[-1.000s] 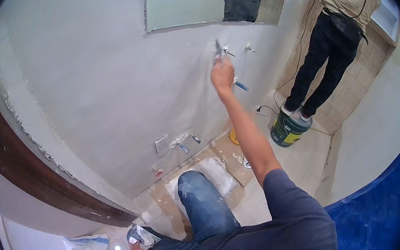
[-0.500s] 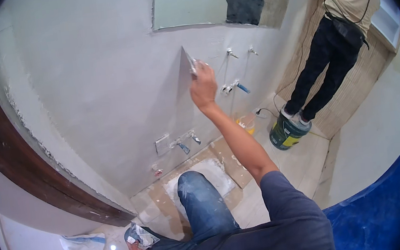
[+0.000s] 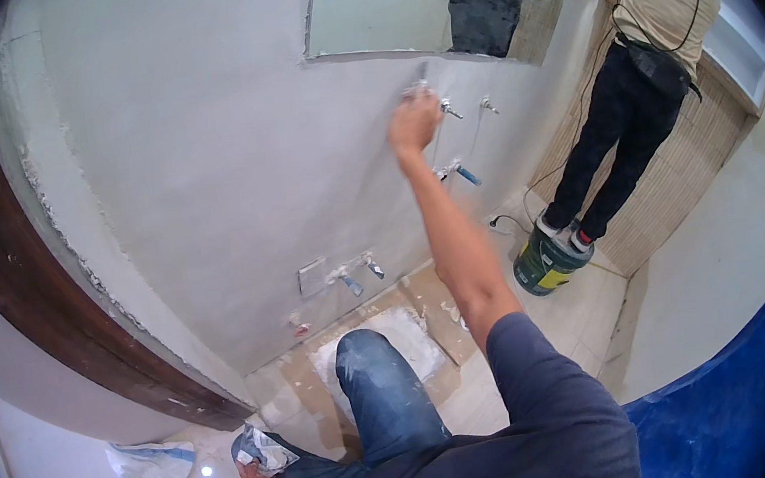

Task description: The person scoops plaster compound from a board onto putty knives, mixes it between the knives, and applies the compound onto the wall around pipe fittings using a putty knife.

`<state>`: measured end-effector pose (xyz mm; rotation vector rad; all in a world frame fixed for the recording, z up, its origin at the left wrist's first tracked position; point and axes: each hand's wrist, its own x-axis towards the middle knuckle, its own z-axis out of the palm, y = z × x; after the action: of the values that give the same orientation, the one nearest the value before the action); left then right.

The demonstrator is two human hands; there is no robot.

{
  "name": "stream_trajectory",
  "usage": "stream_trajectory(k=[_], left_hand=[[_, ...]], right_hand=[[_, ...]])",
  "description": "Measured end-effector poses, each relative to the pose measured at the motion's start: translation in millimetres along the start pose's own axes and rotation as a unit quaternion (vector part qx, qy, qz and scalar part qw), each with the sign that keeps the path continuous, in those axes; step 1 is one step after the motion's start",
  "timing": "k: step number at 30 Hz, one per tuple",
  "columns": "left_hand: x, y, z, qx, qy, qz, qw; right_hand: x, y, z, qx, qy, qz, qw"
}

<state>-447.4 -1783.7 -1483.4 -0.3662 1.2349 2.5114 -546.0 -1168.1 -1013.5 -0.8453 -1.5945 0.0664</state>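
My right hand (image 3: 416, 125) is closed on a putty knife (image 3: 423, 78) against the pale plastered wall (image 3: 198, 137), just below the mirror (image 3: 382, 5) and left of the upper pipe fittings (image 3: 487, 105). Lower on that wall are a blue-tipped fitting (image 3: 466, 174), a square plate (image 3: 313, 277) and two further fittings (image 3: 353, 283). My left hand (image 3: 257, 474) is closed low at the bottom left, on a putty-smeared tool (image 3: 270, 451) whose exact kind I cannot make out.
A co-worker (image 3: 633, 103) in dark trousers stands on a green bucket (image 3: 544, 272) at the right, facing a shelf niche, with cables hanging. Spattered cardboard (image 3: 429, 305) lies on the floor. A dark wooden door frame (image 3: 38, 310), a white sack (image 3: 153, 468) and blue surface (image 3: 718, 408) border the space.
My right hand first swept leftward and down along the wall, then came back up and rightward to beneath the mirror. My left hand stays low. The view has shifted slightly.
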Motion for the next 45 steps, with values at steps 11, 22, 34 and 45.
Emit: stream_trajectory(k=[11,22,34,45], left_hand=[[6.9,3.9,-34.6,0.003,0.033,0.011,0.999],[4.1,0.1,-15.4,-0.009,0.015,0.005,1.000],[7.2,-0.3,-17.7,-0.016,0.043,0.003,0.999],[14.7,-6.8,-29.2,-0.004,0.018,0.020,1.000]], right_hand=[[-83.7,5.8,-38.5,0.135,-0.070,-0.111,0.982],[13.9,-0.4,0.7,0.042,-0.030,0.141,0.989],[-2.2,43.4,-49.4,0.017,0.025,-0.375,0.927],[38.1,57.0,-17.5,-0.019,0.030,-0.398,0.917]])
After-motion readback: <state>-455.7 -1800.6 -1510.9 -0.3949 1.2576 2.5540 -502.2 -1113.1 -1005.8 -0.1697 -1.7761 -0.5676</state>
